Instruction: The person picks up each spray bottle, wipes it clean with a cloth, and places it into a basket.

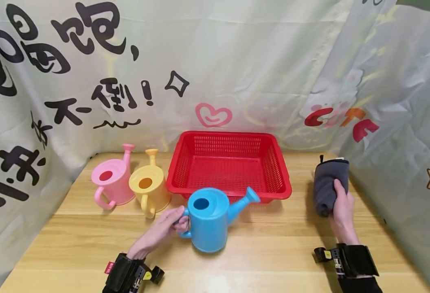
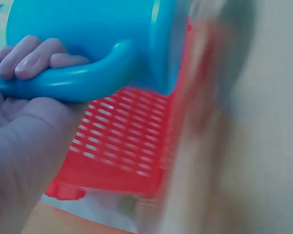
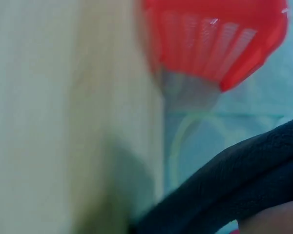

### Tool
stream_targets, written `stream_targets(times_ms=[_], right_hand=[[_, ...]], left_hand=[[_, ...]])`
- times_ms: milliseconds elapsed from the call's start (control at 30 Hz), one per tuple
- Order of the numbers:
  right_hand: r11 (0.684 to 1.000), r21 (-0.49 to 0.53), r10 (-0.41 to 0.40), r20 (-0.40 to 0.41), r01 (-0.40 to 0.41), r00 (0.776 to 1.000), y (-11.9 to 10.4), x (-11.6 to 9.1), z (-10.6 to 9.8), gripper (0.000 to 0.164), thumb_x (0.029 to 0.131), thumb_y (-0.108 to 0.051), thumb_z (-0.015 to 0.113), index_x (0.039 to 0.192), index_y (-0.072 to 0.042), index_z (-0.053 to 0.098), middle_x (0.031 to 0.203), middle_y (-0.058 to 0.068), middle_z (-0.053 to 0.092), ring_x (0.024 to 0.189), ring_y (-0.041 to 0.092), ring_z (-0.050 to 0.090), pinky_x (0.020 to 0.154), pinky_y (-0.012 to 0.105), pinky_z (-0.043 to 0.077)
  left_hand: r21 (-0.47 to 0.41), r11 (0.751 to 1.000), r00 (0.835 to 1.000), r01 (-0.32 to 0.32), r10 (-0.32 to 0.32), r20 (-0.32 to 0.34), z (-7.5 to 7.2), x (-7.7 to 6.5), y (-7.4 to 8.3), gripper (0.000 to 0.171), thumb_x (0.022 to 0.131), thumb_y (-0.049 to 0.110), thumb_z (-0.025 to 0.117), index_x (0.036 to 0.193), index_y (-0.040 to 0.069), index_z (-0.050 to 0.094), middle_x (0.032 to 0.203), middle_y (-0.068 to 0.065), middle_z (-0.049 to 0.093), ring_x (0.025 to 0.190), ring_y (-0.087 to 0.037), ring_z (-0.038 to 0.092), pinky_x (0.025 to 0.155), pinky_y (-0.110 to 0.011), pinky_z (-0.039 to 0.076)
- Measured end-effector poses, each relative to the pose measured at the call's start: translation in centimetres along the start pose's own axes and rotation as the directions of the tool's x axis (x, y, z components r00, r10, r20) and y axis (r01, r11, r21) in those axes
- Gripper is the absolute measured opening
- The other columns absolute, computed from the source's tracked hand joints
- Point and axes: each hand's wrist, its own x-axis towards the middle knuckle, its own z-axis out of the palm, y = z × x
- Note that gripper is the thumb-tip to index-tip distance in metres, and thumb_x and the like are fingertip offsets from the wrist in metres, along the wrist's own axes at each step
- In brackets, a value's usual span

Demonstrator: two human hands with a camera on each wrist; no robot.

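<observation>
Bright head view, blurry wrist views

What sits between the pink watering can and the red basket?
In the head view, the yellow watering can stands between the pink can and red basket.

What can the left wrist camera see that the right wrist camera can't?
Only the left wrist view shows the blue watering can, with the left grip curled round its handle. Only the right wrist view shows the dark cloth bundle and a bit of the right grip holding it. Both show part of the red basket and the blurry tabletop.
</observation>
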Motion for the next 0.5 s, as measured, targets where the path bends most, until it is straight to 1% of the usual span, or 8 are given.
stream_targets(times_ms=[67,133,200,300,333,400,467,500], right_hand=[[0.981,0.186,-0.059,0.001,0.057,0.998,-0.3,-0.4,0.9,0.016,0.104,-0.020,0.055,0.108,-0.007,0.063,0.087,0.000,0.070,0.073,0.010,0.068,0.063,0.021,0.056],[0.949,0.299,-0.100,-0.025,0.103,0.995,-0.7,-0.8,1.9,0.019,0.103,-0.017,0.055,0.116,-0.003,0.059,0.096,0.004,0.070,0.079,0.013,0.069,0.067,0.023,0.057],[0.924,0.353,-0.132,-0.068,0.148,0.989,-1.0,-1.3,3.0,0.023,0.103,-0.017,0.056,0.120,-0.001,0.057,0.101,0.007,0.068,0.083,0.016,0.069,0.070,0.024,0.058],[0.881,0.418,-0.193,-0.113,0.223,0.975,-1.4,-2.1,4.5,0.028,0.102,-0.016,0.057,0.124,0.002,0.054,0.107,0.011,0.066,0.087,0.019,0.069,0.073,0.027,0.059],[0.865,0.433,-0.219,-0.131,0.254,0.967,-1.5,-2.5,5.0,0.030,0.101,-0.015,0.058,0.125,0.003,0.054,0.108,0.012,0.066,0.088,0.020,0.069,0.075,0.027,0.059],[0.829,0.446,-0.287,-0.182,0.339,0.941,-1.7,-3.1,6.1,0.031,0.099,-0.014,0.059,0.124,0.006,0.054,0.106,0.014,0.066,0.087,0.022,0.070,0.076,0.028,0.059],[0.795,0.433,-0.355,-0.234,0.424,0.905,-1.8,-3.9,7.3,0.030,0.098,-0.012,0.060,0.121,0.008,0.057,0.104,0.015,0.067,0.087,0.022,0.070,0.079,0.029,0.058],[0.785,0.414,-0.385,-0.258,0.461,0.886,-1.9,-4.2,8.0,0.029,0.097,-0.011,0.060,0.118,0.008,0.058,0.102,0.015,0.068,0.085,0.021,0.070,0.079,0.028,0.058]], left_hand=[[-0.024,0.996,0.996,-0.086,0.085,-0.038,0.3,0.0,0.8,0.044,0.113,0.027,0.023,0.082,-0.003,0.029,0.071,-0.003,0.031,0.068,-0.014,0.036,0.068,-0.027,0.032],[0.001,0.983,0.980,-0.182,0.182,-0.081,0.6,0.1,1.6,0.042,0.113,0.024,0.020,0.082,-0.003,0.029,0.071,-0.007,0.029,0.068,-0.018,0.034,0.068,-0.030,0.030],[0.054,0.967,0.960,-0.250,0.254,-0.114,1.0,0.2,2.2,0.041,0.113,0.022,0.018,0.083,-0.003,0.030,0.072,-0.009,0.028,0.068,-0.021,0.033,0.069,-0.032,0.029],[0.122,0.945,0.935,-0.304,0.321,-0.150,1.7,0.2,3.3,0.039,0.113,0.020,0.018,0.083,-0.002,0.031,0.072,-0.009,0.028,0.068,-0.022,0.034,0.070,-0.031,0.031],[0.140,0.937,0.927,-0.320,0.340,-0.160,1.9,0.2,3.6,0.039,0.113,0.020,0.018,0.083,-0.002,0.031,0.072,-0.008,0.029,0.069,-0.022,0.035,0.070,-0.031,0.032],[0.166,0.923,0.907,-0.348,0.376,-0.191,2.4,0.3,4.3,0.039,0.113,0.020,0.017,0.083,-0.002,0.031,0.074,-0.008,0.029,0.071,-0.020,0.036,0.071,-0.032,0.032],[0.193,0.914,0.885,-0.357,0.397,-0.242,3.0,0.4,5.0,0.040,0.113,0.021,0.017,0.083,-0.002,0.031,0.076,-0.007,0.030,0.073,-0.019,0.037,0.073,-0.031,0.032],[0.215,0.910,0.873,-0.354,0.404,-0.275,3.2,0.5,5.4,0.040,0.113,0.022,0.018,0.084,-0.002,0.032,0.077,-0.007,0.031,0.076,-0.019,0.039,0.074,-0.031,0.033]])
